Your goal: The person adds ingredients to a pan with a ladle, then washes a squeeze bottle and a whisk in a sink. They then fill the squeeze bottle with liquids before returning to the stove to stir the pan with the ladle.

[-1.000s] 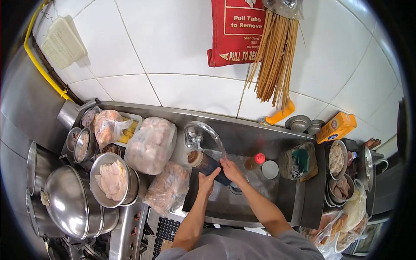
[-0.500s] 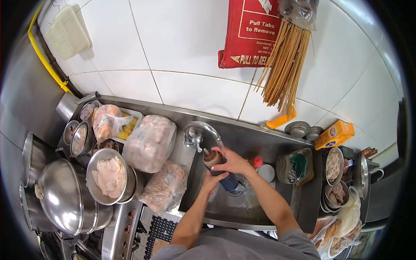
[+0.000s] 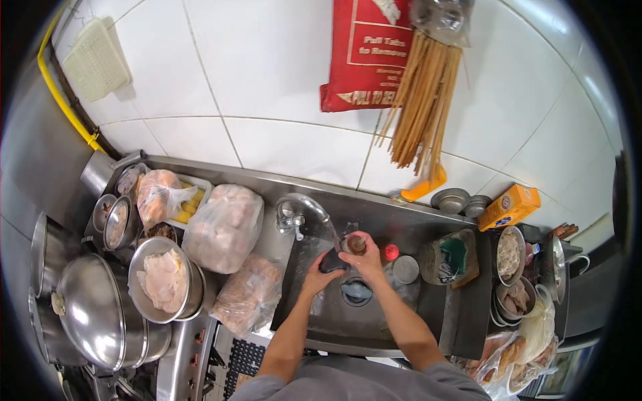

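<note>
My left hand (image 3: 318, 273) is closed around the dark end (image 3: 332, 261) of a bottle above the sink (image 3: 394, 327). My right hand (image 3: 366, 264) is wrapped round its brown end (image 3: 355, 245), which points up and right. Fingers hide the middle of the bottle. The curved faucet (image 3: 309, 200) stands behind my hands, with water falling beside the bottle. Just below them is the drain (image 3: 356, 292), with something bluish in it. A red cap (image 3: 391, 252) and a round clear container (image 3: 406, 269) lie right of my right hand.
Left of the sink are bagged meat (image 3: 224, 228), a steel bowl of meat (image 3: 162, 275) and a large domed lid (image 3: 93, 311). A tub with a green item (image 3: 452, 259) sits at the right. Beyond it are an orange box (image 3: 509, 207) and bowls of food (image 3: 511, 254).
The bottle has turned from slanting down right to lying tilted, its dark end now at the left. My left hand has moved up to that end. The drain is now uncovered to view.
</note>
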### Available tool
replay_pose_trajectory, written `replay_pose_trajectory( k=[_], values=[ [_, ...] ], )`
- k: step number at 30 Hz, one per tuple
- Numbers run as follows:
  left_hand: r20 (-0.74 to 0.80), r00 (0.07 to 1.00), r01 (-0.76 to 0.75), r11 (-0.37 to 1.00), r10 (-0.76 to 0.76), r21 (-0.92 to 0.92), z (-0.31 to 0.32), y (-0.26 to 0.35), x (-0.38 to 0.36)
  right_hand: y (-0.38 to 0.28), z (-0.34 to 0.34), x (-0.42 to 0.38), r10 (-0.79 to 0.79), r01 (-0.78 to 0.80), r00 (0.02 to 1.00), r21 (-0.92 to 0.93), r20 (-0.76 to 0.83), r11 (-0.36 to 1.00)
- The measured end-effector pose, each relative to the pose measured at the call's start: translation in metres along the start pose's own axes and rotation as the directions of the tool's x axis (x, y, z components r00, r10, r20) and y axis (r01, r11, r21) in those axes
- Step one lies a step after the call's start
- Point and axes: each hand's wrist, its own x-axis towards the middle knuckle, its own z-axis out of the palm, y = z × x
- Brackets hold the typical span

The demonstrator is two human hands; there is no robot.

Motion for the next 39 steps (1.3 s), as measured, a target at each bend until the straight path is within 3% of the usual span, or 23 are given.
replay_pose_trajectory(
  k=[1, 2, 3, 4, 5, 7, 8, 9, 11, 13, 15, 16, 17, 18, 21, 24, 28, 30, 32, 37, 39],
  values=[
    [-0.03, 1.0, 0.01, 1.0, -0.01, -0.013, 0.0, -0.007, -0.001, 0.002, -0.002, -0.001, -0.011, 0.019, 0.998, 0.118, -0.069, 0.993],
    [-0.013, 1.0, 0.007, 1.0, -0.007, -0.007, 0.002, -0.014, -0.003, 0.004, -0.004, -0.002, -0.009, 0.02, 0.996, 0.123, -0.086, 0.992],
    [-0.026, 0.966, 0.232, 0.905, -0.258, -0.357, 0.004, -0.013, -0.008, 0.005, -0.007, -0.004, -0.001, 0.027, 0.994, 0.246, -0.105, 0.969],
    [0.048, 0.872, 0.397, 0.647, -0.487, -0.651, 0.004, -0.011, -0.011, 0.005, -0.009, -0.006, 0.007, 0.039, 0.992, 0.367, -0.123, 0.93],
    [0.057, 0.871, 0.407, 0.652, -0.487, -0.64, 0.001, -0.01, -0.01, 0.006, -0.012, -0.009, 0.011, 0.042, 0.99, 0.373, -0.138, 0.927],
    [0.32, 0.839, 0.511, 0.437, -0.44, -0.74, -0.003, -0.007, -0.001, 0.002, -0.017, -0.015, -0.036, 0.093, 0.99, 0.439, -0.136, 0.894],
    [0.25, 0.867, 0.434, 0.406, -0.431, -0.804, 0.005, -0.004, 0.005, 0.0, -0.021, -0.02, -0.029, 0.092, 0.989, 0.444, -0.146, 0.891],
    [0.255, 0.863, 0.443, 0.41, -0.437, -0.797, 0.008, 0.001, 0.007, -0.002, -0.024, -0.025, -0.069, 0.113, 0.99, 0.391, -0.125, 0.913],
    [0.092, 0.868, 0.359, 0.489, -0.487, -0.795, 0.014, 0.015, 0.015, -0.008, -0.032, -0.03, -0.118, 0.149, 0.987, 0.335, -0.111, 0.93],
    [0.043, 0.85, 0.369, 0.536, -0.525, -0.759, 0.018, 0.007, 0.019, -0.022, -0.039, -0.045, -0.173, 0.18, 0.983, 0.135, -0.064, 0.974],
    [-0.014, 0.814, 0.427, 0.615, -0.581, -0.662, 0.019, 0.001, 0.021, -0.03, -0.041, -0.065, -0.116, 0.126, 0.988, 0.101, -0.099, 0.987],
    [-0.003, 0.801, 0.483, 0.65, -0.598, -0.587, 0.021, -0.002, 0.022, -0.029, -0.039, -0.076, -0.115, 0.114, 0.987, -0.02, -0.111, 0.993],
    [0.061, 0.845, 0.474, 0.694, -0.531, -0.542, 0.02, -0.012, 0.022, -0.029, -0.04, -0.086, -0.105, 0.083, 0.983, -0.14, -0.153, 0.987],
    [0.085, 0.85, 0.497, 0.738, -0.52, -0.457, 0.022, -0.027, 0.026, -0.038, -0.039, -0.099, -0.116, 0.08, 0.969, -0.167, -0.218, 0.983],
    [0.376, 0.832, 0.546, 0.725, -0.409, -0.42, 0.023, -0.014, 0.023, -0.067, -0.041, -0.139, -0.257, 0.099, 0.885, -0.382, -0.388, 0.919],
    [0.481, 0.797, 0.554, 0.76, -0.366, -0.339, 0.034, -0.016, 0.026, -0.098, -0.055, -0.184, -0.259, -0.011, 0.796, -0.441, -0.547, 0.897],
    [0.467, 0.769, 0.593, 0.759, -0.436, -0.269, 0.049, -0.033, 0.038, -0.151, -0.089, -0.241, -0.231, -0.226, 0.679, -0.497, -0.697, 0.838],
    [0.467, 0.762, 0.601, 0.758, -0.449, -0.251, 0.054, -0.039, 0.042, -0.17, -0.108, -0.258, -0.331, -0.303, 0.616, -0.603, -0.715, 0.738],
    [0.536, 0.698, 0.661, 0.715, -0.475, -0.228, 0.062, -0.037, 0.044, -0.178, -0.128, -0.268, -0.331, -0.404, 0.571, -0.608, -0.752, 0.684],
    [0.47, 0.737, 0.613, 0.774, -0.486, -0.159, 0.085, -0.031, 0.036, -0.158, -0.168, -0.281, -0.329, -0.527, 0.519, -0.598, -0.789, 0.603],
    [0.445, 0.767, 0.56, 0.82, -0.461, -0.117, 0.088, -0.032, 0.037, -0.146, -0.174, -0.279, -0.478, -0.549, 0.446, -0.653, -0.757, 0.522]
  ],
)
